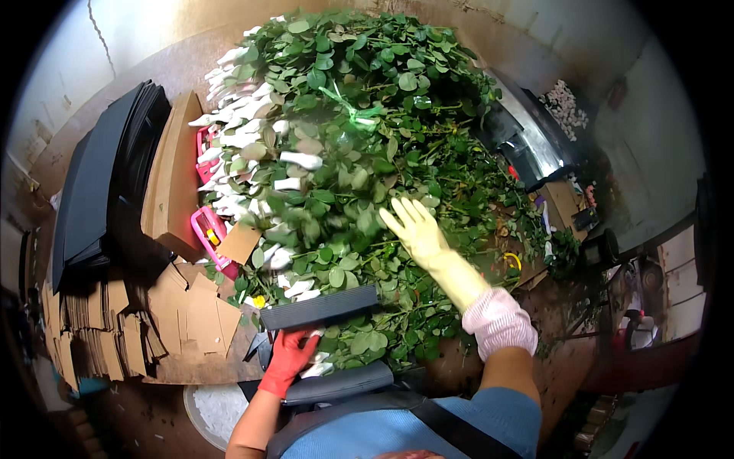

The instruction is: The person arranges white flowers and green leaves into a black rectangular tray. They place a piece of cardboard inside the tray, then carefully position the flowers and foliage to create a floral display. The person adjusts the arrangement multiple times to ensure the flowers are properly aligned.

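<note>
My right hand (415, 229), in a pale yellow rubber glove, is open with its fingers stretched over a large heap of leafy green stems (367, 69) that look like roses. My left hand (292, 358), in a red glove, is curled just under a dark corrugated strip (321, 307), beside a white-covered flower head (316, 369); part of its fingers is hidden. A second dark curved sheet (340, 382) lies close to my body, with leafy stems between the two. White-covered heads (241, 134) line the heap's left side. Some leaves in the middle are blurred.
To the left stand dark sheets (99, 183) and a brown cardboard panel (172, 176), with cut cardboard pieces (191, 314) in front. Pink plastic holders (210, 233) border the heap. A glossy dark curved sheet (527, 126) is at right; a round tub (214, 413) sits below the table edge.
</note>
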`<move>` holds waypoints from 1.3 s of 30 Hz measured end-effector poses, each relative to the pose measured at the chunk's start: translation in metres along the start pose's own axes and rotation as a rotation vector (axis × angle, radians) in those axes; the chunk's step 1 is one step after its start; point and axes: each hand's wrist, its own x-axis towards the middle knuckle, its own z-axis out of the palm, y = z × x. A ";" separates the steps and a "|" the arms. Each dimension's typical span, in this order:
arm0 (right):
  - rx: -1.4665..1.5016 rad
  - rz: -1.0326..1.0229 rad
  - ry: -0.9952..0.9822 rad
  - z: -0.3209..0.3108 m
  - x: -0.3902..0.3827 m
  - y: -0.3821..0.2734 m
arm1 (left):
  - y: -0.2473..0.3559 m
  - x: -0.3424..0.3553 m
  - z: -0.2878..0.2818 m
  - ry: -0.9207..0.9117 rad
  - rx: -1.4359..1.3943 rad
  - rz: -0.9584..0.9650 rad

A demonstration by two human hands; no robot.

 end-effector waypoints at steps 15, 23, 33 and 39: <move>0.128 0.534 -0.001 -0.047 0.026 0.053 | -0.024 0.011 0.011 0.038 0.108 0.215; 0.355 0.577 0.711 -0.092 0.034 0.082 | -0.013 0.004 0.008 0.266 0.675 0.658; 1.276 0.588 0.766 -0.076 -0.067 0.102 | -0.054 0.016 0.023 0.375 0.362 0.392; 1.268 0.134 0.620 -0.055 -0.158 0.080 | -0.046 0.012 0.015 0.340 0.680 0.504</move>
